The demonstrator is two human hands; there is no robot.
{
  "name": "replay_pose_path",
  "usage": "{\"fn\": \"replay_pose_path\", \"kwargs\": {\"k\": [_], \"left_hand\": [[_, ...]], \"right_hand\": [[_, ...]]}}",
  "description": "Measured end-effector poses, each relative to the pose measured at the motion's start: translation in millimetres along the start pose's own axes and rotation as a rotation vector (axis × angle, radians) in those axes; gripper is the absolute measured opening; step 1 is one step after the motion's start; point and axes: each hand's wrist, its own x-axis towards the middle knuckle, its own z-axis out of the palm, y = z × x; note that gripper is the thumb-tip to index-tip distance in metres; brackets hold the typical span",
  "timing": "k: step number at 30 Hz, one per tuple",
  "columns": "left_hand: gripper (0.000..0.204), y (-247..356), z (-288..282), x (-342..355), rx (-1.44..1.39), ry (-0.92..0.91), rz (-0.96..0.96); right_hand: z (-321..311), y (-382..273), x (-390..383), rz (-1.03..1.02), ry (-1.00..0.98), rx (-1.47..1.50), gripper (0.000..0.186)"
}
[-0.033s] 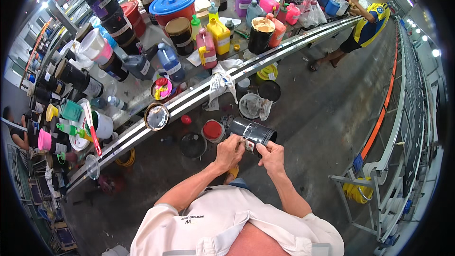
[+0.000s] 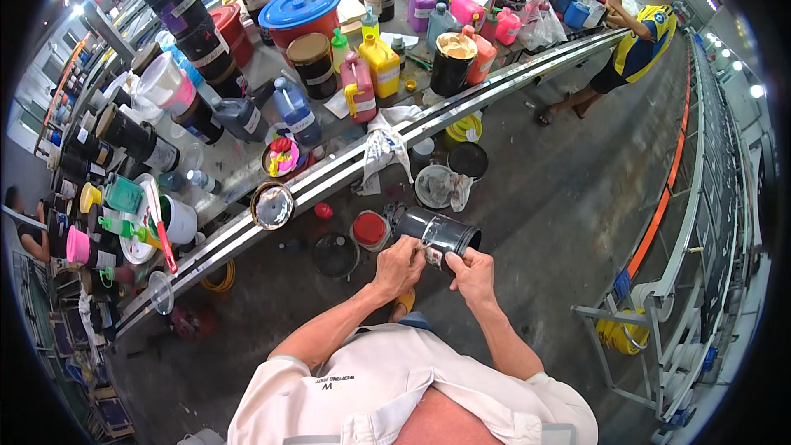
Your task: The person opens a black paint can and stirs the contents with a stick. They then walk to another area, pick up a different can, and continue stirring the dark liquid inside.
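A black cylindrical pot (image 2: 435, 225) is held tilted on its side over the floor, its dark end toward the right. My left hand (image 2: 398, 266) has its fingers pinched at a small white-and-red label (image 2: 432, 256) on the pot's side. My right hand (image 2: 470, 276) grips the pot near the rimmed right end, thumb pressed on its wall. Beyond the pot, on the floor, stand a white pail with a red lid (image 2: 370, 231) and a pail with crumpled plastic in it (image 2: 434, 189).
A long bench with a metal rail (image 2: 321, 183) runs diagonally ahead, crowded with pots, jugs and buckets. A metal rack with an orange strip (image 2: 657, 218) stands at my right. A person in yellow and navy (image 2: 643, 41) stands by the bench; another (image 2: 31, 235) is at far left.
My left hand has shifted very slightly downward on the pot's label. The pot and my right hand look nearly unchanged.
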Motion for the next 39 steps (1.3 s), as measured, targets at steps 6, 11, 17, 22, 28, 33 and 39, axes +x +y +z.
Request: {"fn": "replay_pose_path", "kwargs": {"k": [6, 11, 17, 22, 28, 33, 39], "left_hand": [[0.005, -63, -58, 41, 0.164, 0.333, -0.265], [0.017, -100, -121, 11, -0.091, 0.011, -0.592], [0.007, -78, -127, -71, -0.935, 0.222, -1.033], [0.010, -64, -124, -132, -1.076, 0.411, -1.126], [0.022, -59, -142, -196, -1.021, 0.749, -1.110], [0.021, -67, -163, -239, -1.074, 0.902, -1.070], [0.015, -90, -194, -299, -1.199, 1.058, -1.052]], "right_hand": [[-54, 9, -2, -0.131, 0.014, -0.661, 0.031], [-118, 8, 21, -0.306, 0.234, -0.916, 0.019], [-184, -56, 111, -0.720, 0.556, -0.797, 0.018], [-188, -149, 168, -0.851, 0.718, -0.966, 0.019], [-37, -235, 154, -1.110, 0.347, -0.710, 0.022], [137, -240, 119, -1.309, -0.095, -0.559, 0.025], [341, -189, 102, -1.414, -0.359, -0.533, 0.024]]}}
